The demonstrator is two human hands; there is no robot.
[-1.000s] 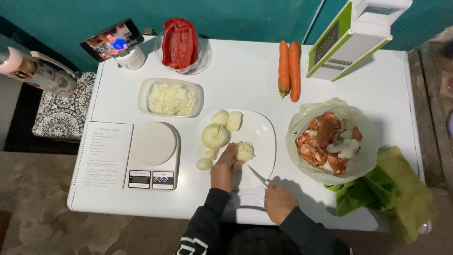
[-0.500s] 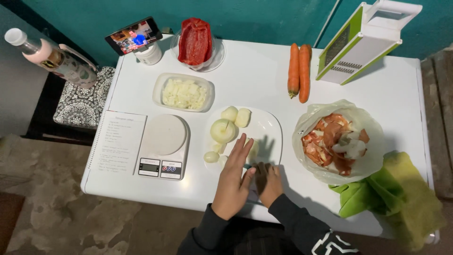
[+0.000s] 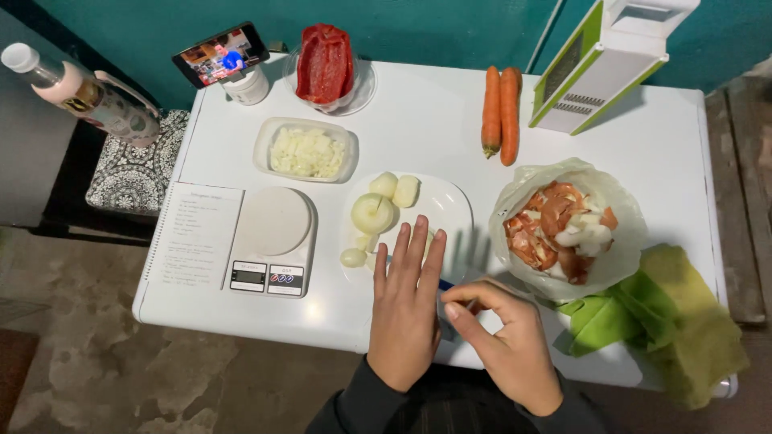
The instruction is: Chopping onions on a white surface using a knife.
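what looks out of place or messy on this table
Little stands out. The green cloth hangs bunched over the table's right front corner. Peels fill an open bag. The left hand lies flat over the plate; nothing is spilled.

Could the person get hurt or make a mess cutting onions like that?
Maybe. The left hand lies flat with fingers stretched over the plate, close to the right hand, which seems to grip a small knife; outstretched fingers could get nicked. The round peeled onions might roll off the plate if bumped. The bag of peels bulges right beside the right hand, so an elbow could tip it.
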